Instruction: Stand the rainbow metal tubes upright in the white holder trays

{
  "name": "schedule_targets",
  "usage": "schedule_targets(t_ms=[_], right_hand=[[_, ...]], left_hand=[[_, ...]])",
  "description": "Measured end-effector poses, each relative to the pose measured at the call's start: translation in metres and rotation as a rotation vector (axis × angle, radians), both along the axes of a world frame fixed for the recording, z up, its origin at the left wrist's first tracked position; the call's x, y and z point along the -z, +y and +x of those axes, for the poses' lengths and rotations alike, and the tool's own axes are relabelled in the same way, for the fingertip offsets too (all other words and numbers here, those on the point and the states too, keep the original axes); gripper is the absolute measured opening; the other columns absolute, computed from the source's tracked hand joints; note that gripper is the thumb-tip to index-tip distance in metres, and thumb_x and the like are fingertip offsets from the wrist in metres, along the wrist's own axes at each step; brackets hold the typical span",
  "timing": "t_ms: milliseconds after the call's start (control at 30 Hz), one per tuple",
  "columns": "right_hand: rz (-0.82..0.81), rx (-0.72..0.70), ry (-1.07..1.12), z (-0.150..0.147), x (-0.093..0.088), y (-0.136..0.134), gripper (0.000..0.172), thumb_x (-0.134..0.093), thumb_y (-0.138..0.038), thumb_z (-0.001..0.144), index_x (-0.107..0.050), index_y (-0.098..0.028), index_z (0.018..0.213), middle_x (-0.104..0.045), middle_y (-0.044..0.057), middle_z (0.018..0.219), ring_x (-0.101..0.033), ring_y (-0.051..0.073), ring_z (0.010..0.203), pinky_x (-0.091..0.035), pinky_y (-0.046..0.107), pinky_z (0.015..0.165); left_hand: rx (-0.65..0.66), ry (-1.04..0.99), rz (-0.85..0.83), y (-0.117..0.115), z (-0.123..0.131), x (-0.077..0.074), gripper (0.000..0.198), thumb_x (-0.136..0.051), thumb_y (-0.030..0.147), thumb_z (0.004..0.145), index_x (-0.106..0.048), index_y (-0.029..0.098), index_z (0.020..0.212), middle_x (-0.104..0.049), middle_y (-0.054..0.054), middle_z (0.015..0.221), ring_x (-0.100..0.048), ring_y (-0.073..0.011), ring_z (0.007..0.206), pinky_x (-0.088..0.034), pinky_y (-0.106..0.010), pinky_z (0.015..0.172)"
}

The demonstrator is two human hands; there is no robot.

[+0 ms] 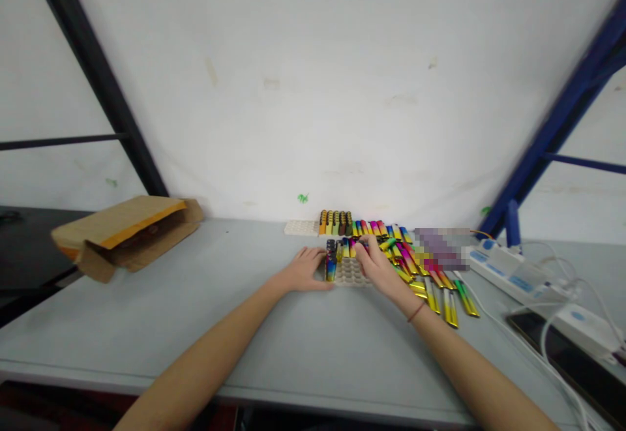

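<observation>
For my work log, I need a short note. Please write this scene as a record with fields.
Left hand: spread at the left end of the front tray; grip unclear
Right hand: over the front tray; grip hard to see
Front tray: some colourful pieces standing, bare holes toward the person
Loose pieces: lying on the table, right of the front tray
Far left: cardboard box
Far right: power strip, cables

Even, fairly bright light washes the pale wall (313,105) and grey desk (195,346), probably from above, though that is hard to tell. Shadows are faint and soft, deepening to near black below the desk's front edge. Small glints dot the shiny coloured pieces (433,295), their fine detail blurred. Wide-angle stretching shows towards the edges; coarse pixelation masks one patch (443,248).
</observation>
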State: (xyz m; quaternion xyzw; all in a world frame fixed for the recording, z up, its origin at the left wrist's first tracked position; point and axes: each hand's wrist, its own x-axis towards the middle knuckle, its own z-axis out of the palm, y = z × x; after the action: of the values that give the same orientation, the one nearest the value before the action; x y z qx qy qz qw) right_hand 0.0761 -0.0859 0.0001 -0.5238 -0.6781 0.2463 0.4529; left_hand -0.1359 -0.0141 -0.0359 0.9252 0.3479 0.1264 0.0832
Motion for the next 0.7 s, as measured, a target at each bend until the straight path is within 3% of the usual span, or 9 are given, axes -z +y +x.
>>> schedule_targets(t_ms=[100, 200, 400, 567, 700], right_hand=[[0.152, -0.025, -0.044, 0.002, -0.001, 0.002, 0.027, -0.044, -0.044, 0.09, -0.054, -0.02, 0.097, -0.063, 0.006, 0.088, -0.059, 0.02, 0.083, -0.047, 0.034, 0.077], [0.194, -0.031, -0.012, 0.002, 0.009, 0.009, 0.027, -0.05, -0.04, 0.087, -0.06, -0.018, 0.101, -0.066, 0.01, 0.104, -0.062, 0.022, 0.093, -0.049, 0.034, 0.08], [0.221, -0.057, -0.145, -0.004, 0.023, 0.012, 0.026, -0.047, -0.027, 0.091, -0.062, -0.018, 0.11, -0.069, 0.01, 0.106, -0.066, 0.021, 0.092, -0.051, 0.035, 0.083], [0.245, 0.037, -0.401, -0.007, 0.023, 0.013, 0.032, -0.042, -0.023, 0.094, -0.058, -0.019, 0.121, -0.07, 0.01, 0.1, -0.067, 0.022, 0.088, -0.051, 0.035, 0.079], [0.259, 0.06, -0.585, -0.013, 0.018, 0.012, 0.035, -0.042, -0.019, 0.094, -0.059, -0.02, 0.124, -0.068, 0.011, 0.111, -0.064, 0.023, 0.098, -0.049, 0.033, 0.082]], left_hand=[[-0.003, 0.004, -0.002, 0.0, 0.0, 0.0, 0.081, -0.068, 0.06, 0.073, -0.044, 0.012, 0.134, -0.048, -0.019, 0.138, -0.042, -0.0362, 0.129, -0.023, -0.052, 0.112], [0.005, -0.002, 0.006, 0.001, 0.0, 0.001, 0.079, -0.068, 0.06, 0.074, -0.044, 0.016, 0.134, -0.048, -0.017, 0.138, -0.042, -0.0357, 0.129, -0.024, -0.052, 0.112], [0.011, 0.002, 0.017, 0.002, -0.001, 0.004, 0.079, -0.067, 0.063, 0.074, -0.044, 0.018, 0.135, -0.049, -0.016, 0.137, -0.044, -0.0361, 0.127, -0.023, -0.054, 0.112], [0.007, 0.005, 0.022, 0.004, 0.0, 0.007, 0.08, -0.066, 0.063, 0.074, -0.045, 0.016, 0.134, -0.049, -0.017, 0.136, -0.044, -0.0365, 0.127, -0.022, -0.054, 0.112], [0.002, 0.001, 0.022, 0.004, 0.0, 0.007, 0.08, -0.066, 0.063, 0.074, -0.045, 0.015, 0.134, -0.049, -0.017, 0.136, -0.044, -0.0368, 0.126, -0.023, -0.055, 0.111]])
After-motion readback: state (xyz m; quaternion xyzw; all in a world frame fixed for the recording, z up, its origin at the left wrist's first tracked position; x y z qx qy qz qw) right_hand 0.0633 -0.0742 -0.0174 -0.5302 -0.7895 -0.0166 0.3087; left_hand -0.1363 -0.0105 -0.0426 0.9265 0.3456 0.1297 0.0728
